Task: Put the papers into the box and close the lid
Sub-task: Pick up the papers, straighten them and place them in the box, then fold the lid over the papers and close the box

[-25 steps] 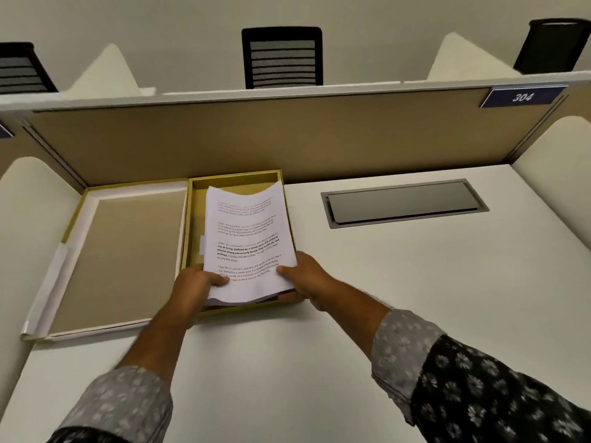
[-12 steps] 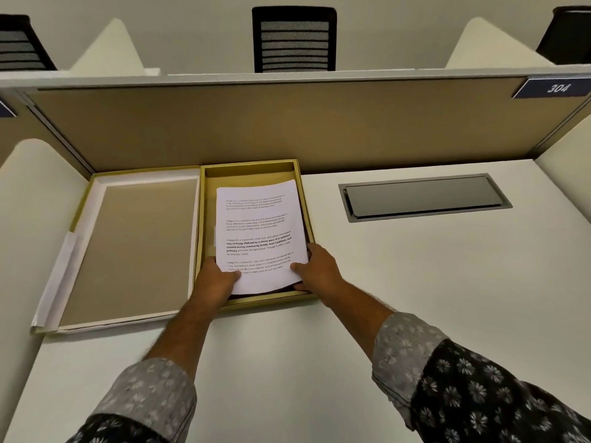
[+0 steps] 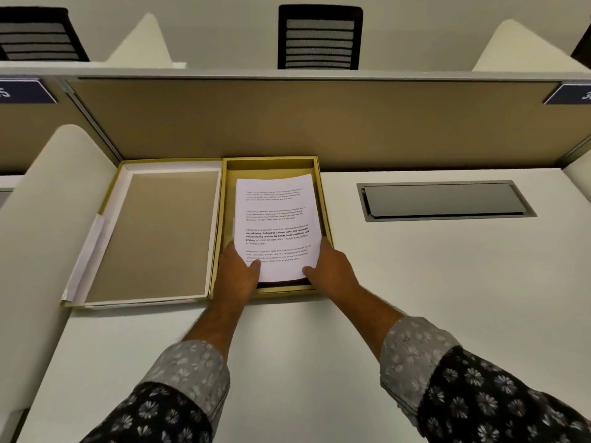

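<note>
Head view showed a gold box (image 3: 323, 203) open on a white desk (image 3: 447, 298), against the tan partition (image 3: 319, 123). Inside the box, the papers (image 3: 276, 225) lay with their near end raised above the box floor. At that end the left hand (image 3: 238, 274) pinched the left corner, thumb on top, and the right hand (image 3: 329, 266) gripped the right corner likewise. Just left of the box, touching it, the lid (image 3: 160, 235) lay open, inside up. Right of the box sat a grey cable hatch (image 3: 444, 201).

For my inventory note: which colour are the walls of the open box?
The box walls are mustard yellow, seen best in the head view, around the papers.
</note>
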A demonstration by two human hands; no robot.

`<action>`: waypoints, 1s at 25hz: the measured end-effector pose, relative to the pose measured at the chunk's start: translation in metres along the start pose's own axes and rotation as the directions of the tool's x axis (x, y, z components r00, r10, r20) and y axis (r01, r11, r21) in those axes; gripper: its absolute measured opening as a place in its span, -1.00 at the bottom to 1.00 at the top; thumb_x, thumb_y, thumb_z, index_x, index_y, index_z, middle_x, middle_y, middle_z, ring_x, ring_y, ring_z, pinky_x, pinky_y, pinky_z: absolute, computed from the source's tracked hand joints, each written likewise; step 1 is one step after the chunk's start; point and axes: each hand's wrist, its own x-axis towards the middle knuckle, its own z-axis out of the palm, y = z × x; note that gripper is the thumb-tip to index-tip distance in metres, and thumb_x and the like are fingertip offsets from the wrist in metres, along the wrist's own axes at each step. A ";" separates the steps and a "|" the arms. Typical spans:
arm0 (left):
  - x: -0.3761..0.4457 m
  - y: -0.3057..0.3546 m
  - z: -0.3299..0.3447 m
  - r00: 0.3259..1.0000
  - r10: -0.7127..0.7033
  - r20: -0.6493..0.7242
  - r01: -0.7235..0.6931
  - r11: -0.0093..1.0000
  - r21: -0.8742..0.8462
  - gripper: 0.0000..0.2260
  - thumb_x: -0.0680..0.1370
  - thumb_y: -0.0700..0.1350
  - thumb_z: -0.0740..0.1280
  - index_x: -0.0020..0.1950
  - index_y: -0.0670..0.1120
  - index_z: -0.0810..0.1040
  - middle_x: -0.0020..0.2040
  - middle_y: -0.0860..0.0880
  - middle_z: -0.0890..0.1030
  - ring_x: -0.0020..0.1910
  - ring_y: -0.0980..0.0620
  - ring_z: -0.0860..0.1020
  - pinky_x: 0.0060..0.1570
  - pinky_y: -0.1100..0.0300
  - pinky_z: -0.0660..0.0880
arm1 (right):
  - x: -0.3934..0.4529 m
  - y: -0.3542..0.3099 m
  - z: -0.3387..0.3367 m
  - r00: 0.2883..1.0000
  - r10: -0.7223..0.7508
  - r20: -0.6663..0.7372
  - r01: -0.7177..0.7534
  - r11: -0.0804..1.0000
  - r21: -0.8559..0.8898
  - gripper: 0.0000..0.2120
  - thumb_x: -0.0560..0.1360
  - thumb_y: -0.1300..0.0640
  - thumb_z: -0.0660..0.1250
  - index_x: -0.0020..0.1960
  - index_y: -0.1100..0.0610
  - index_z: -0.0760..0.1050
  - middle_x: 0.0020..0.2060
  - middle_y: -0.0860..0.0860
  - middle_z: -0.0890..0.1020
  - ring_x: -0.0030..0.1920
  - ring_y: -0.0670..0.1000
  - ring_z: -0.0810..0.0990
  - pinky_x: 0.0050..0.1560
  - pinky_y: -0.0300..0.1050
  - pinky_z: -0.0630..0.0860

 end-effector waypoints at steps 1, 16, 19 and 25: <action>-0.002 0.003 0.001 1.000 -0.001 -0.008 0.001 1.000 0.027 -0.46 0.59 -0.15 0.46 0.54 -0.15 0.40 0.43 -0.17 0.58 0.36 -0.17 0.58 0.32 -0.05 0.56 | -0.001 0.001 -0.004 1.000 -0.001 0.005 0.001 0.998 -0.067 -0.40 0.57 0.06 0.49 0.52 0.14 0.36 0.38 0.11 0.62 0.27 0.15 0.66 0.12 -0.14 0.56; -0.110 0.003 -0.013 0.972 -0.147 -0.183 0.124 0.984 -0.127 -0.39 0.54 -0.08 0.54 0.55 -0.11 0.41 0.47 -0.14 0.52 0.41 -0.20 0.54 0.34 0.01 0.52 | -0.080 0.021 -0.056 0.982 -0.185 -0.038 0.183 0.981 -0.058 -0.50 0.58 0.03 0.46 0.49 0.05 0.48 0.15 0.01 0.72 0.07 0.06 0.70 -0.02 -0.12 0.53; -0.138 -0.009 -0.028 0.924 -0.307 -0.228 0.234 0.926 -0.297 -0.42 0.57 -0.06 0.51 0.56 -0.08 0.41 0.49 -0.12 0.52 0.45 -0.21 0.51 0.41 -0.09 0.50 | -0.100 0.014 -0.051 0.977 -0.211 -0.020 0.211 0.977 -0.015 -0.50 0.57 0.08 0.44 0.49 0.02 0.47 0.14 -0.02 0.70 0.08 0.05 0.69 0.01 -0.11 0.58; -0.178 -0.053 -0.079 0.852 -0.441 -0.283 0.323 0.867 -0.379 -0.44 0.60 -0.08 0.48 0.57 -0.11 0.40 0.53 -0.17 0.49 0.45 -0.21 0.49 0.35 -0.04 0.47 | -0.136 -0.014 -0.017 0.928 -0.368 0.054 0.371 0.927 -0.057 -0.53 0.58 0.02 0.44 0.46 0.01 0.47 0.17 0.00 0.70 0.16 0.07 0.68 0.08 -0.04 0.63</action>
